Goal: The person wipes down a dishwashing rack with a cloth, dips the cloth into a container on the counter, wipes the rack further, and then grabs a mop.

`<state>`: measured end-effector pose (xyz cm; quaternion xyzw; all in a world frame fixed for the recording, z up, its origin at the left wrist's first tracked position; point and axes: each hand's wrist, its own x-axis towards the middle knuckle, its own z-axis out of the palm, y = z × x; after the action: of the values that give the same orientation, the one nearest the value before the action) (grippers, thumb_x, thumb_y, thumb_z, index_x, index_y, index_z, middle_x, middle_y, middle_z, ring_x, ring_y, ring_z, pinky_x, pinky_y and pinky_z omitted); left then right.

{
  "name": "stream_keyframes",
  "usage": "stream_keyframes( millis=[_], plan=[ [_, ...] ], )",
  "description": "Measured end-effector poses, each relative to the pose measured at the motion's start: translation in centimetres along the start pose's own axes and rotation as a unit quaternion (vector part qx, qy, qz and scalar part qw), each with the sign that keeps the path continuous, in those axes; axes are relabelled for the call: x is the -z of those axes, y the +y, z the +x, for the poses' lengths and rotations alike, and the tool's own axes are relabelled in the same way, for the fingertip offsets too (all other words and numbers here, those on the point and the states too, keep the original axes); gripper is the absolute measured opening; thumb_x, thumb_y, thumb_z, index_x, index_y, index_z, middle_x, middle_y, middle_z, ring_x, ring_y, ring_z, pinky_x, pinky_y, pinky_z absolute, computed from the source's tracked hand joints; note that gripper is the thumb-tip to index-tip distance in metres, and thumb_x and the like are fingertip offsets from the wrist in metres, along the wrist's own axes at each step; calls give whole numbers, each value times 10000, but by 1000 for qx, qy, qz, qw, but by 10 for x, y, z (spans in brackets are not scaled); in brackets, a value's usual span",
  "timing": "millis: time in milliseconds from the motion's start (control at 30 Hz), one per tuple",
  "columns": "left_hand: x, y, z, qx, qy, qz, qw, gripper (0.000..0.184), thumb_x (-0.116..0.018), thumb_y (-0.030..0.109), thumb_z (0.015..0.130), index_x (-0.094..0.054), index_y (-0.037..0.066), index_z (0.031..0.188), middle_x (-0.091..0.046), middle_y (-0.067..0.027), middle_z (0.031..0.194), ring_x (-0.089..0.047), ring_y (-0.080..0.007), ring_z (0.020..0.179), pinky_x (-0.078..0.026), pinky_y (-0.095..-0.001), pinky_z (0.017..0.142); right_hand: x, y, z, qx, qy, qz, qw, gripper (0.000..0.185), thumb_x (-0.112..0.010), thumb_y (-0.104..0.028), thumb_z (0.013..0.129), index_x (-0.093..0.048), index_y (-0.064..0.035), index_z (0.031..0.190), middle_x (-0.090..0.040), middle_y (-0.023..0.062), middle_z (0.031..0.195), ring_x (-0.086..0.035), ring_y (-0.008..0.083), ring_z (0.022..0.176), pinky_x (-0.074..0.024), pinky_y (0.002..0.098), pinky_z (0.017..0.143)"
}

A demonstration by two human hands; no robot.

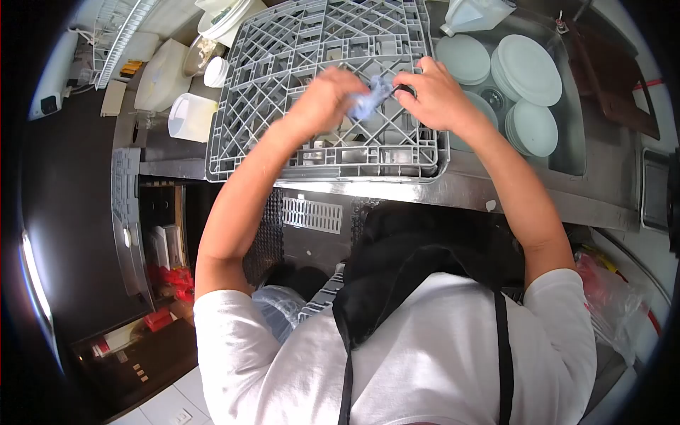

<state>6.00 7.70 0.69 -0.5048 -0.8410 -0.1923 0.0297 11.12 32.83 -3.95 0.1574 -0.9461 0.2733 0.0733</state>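
My left hand (327,101), smeared by motion, is closed on a crumpled light-blue cloth (367,103) above a grey plastic dish rack (276,67). On the cloth's other side, my right hand (438,97) pinches a small black piece (405,89), which looks like the end of a utensil. The cloth seems wrapped around the rest of it, so its kind is hidden. Both hands are over the right half of the rack, whose lattice shows pale and metallic shapes through its gaps.
Right of the rack, a metal sink (577,145) holds stacked white plates (528,67), smaller dishes (535,129) and a plastic jug (476,15). White containers (191,117) stand at the left. The steel counter edge (482,190) runs in front of me; a brown board (613,78) leans far right.
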Motion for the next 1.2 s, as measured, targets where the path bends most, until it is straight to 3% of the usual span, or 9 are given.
stream_keyframes(
  millis=[167, 300, 467, 700, 833, 867, 1000, 1100, 1200],
  plan=[
    [-2, 22, 5, 25, -15, -22, 999, 343, -752, -52, 731, -743, 106, 1035, -677, -67, 1045, -604, -312, 998, -537, -407, 873, -2, 2, 5, -6, -4, -1, 1000, 312, -620, -357, 920, -735, -220, 1175, -569, 219, 1185, -546, 428, 1137, -472, 497, 985],
    [-4, 17, 2, 34, -6, -2, 999, 342, -752, -52, 722, -743, 121, 1017, -676, -52, 1030, -607, -310, 1002, -536, -397, 874, 4, -2, 1, 1, -11, 15, 1000, 285, -637, -329, 944, -718, -175, 1169, -563, 223, 1147, -536, 409, 1155, -454, 475, 986],
    [12, -16, 5, -2, -41, 114, 993, 285, -746, 52, 770, -757, 179, 1025, -703, 0, 1027, -634, -271, 984, -551, -381, 868, -1, 2, -2, 8, -1, 21, 1000, 337, -602, -382, 941, -729, -218, 1207, -564, 233, 1218, -539, 433, 1159, -459, 488, 1016],
    [4, -20, -1, 84, 11, 141, 986, 267, -704, -31, 776, -742, 82, 1015, -709, -77, 1075, -637, -336, 995, -545, -423, 883, -2, 4, -1, -13, -4, 21, 1000, 319, -626, -383, 933, -735, -213, 1180, -569, 218, 1212, -539, 429, 1176, -457, 487, 1021],
    [-13, 13, -3, 60, 44, -5, 997, 318, -719, -56, 766, -736, 73, 1056, -692, -125, 1090, -622, -358, 1041, -517, -422, 930, -3, 0, 2, -8, 25, -6, 1000, 275, -646, -343, 933, -736, -210, 1156, -578, 213, 1151, -557, 411, 1120, -472, 471, 980],
    [-16, 22, -4, 106, 45, -8, 993, 335, -732, -63, 768, -734, 76, 1073, -685, -127, 1100, -616, -353, 1069, -506, -415, 949, -1, -2, 2, -19, 19, -1, 1000, 270, -647, -334, 933, -737, -211, 1156, -577, 215, 1151, -558, 409, 1114, -474, 471, 977],
    [-13, 12, -9, 100, 39, -30, 994, 323, -729, -63, 776, -732, 78, 1067, -686, -128, 1097, -620, -347, 1072, -510, -419, 944, 0, -1, 3, -12, 18, 11, 1000, 250, -643, -297, 933, -739, -210, 1147, -575, 222, 1151, -562, 412, 1082, -482, 477, 960],
    [9, -19, -4, 107, 26, 95, 989, 253, -712, -14, 789, -745, 93, 1016, -712, -130, 1011, -649, -374, 1019, -525, -437, 916, -6, -1, -2, -1, 30, 28, 999, 246, -633, -290, 936, -741, -208, 1141, -572, 226, 1155, -561, 423, 1078, -481, 482, 964],
    [27, -30, 22, 164, 140, 58, 975, 191, -698, 63, 826, -735, 86, 1012, -707, -168, 1048, -656, -401, 964, -528, -477, 898, -6, -6, -6, -8, 31, 32, 999, 258, -627, -310, 937, -742, -206, 1143, -571, 228, 1162, -553, 429, 1107, -473, 483, 981]
  ],
)
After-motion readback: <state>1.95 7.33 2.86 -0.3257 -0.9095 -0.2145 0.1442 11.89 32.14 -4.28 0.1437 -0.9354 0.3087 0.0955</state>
